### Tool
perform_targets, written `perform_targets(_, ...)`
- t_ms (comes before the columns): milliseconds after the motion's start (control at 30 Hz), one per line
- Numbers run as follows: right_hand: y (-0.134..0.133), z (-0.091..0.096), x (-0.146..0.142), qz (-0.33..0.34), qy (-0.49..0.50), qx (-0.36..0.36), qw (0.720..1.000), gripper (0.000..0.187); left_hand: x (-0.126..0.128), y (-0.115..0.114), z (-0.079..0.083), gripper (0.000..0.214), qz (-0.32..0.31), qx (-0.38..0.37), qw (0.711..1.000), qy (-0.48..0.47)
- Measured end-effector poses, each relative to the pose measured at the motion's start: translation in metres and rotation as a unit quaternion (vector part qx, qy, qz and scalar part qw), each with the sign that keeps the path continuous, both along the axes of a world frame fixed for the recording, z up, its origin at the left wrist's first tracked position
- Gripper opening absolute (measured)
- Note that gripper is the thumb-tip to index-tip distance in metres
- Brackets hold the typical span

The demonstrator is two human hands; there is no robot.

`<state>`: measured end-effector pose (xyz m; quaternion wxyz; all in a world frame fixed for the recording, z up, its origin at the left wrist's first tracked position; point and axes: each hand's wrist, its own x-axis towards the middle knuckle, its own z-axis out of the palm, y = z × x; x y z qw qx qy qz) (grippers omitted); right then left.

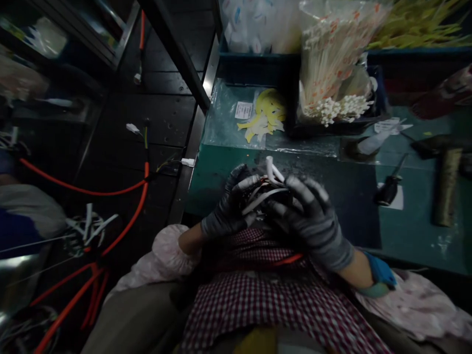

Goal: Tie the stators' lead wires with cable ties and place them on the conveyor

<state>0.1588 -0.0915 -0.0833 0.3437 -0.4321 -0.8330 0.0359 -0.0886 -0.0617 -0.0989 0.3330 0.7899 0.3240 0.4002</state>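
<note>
Both my hands wear grey gloves and meet over my lap at the front edge of the green workbench [413, 231]. My left hand [228, 209] is curled round a small dark bundle of wires [263, 191] with white cable ties sticking up from it. My right hand [313, 219] closes over the same bundle from the right, fingers bent across the white ties. The bundle itself is mostly hidden between the fingers.
A bag of white cable ties [332, 69] stands in a blue bin at the back. Yellow cut-outs [267, 115] lie under clear plastic. A screwdriver [391, 187] and a hammer [448, 182] rest at right. Orange cables [110, 196] run across the dark floor at left.
</note>
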Motion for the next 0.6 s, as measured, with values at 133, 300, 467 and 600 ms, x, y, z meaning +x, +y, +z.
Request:
perform_targets(133,0.020,-0.018,0.010,-0.042,0.068,-0.144,0.986,0.079,0.012,0.001,0.004,0.095,0.002,0.051,0.998,0.046)
perform_targets(300,0.031,-0.027,0.024,0.050,0.078,-0.181,0.979,0.063,0.014,0.004,0.006,0.097,-0.013,0.079,0.993,0.084)
perform_targets(467,0.021,-0.029,0.016,-0.058,0.128,-0.223,0.965,0.075,0.013,0.001,0.009,0.103,-0.027,0.040,0.994,0.095)
perform_targets(600,0.002,-0.033,0.009,-0.094,0.097,-0.189,0.973,0.078,0.025,-0.015,-0.009,0.111,0.047,0.066,0.994,0.073)
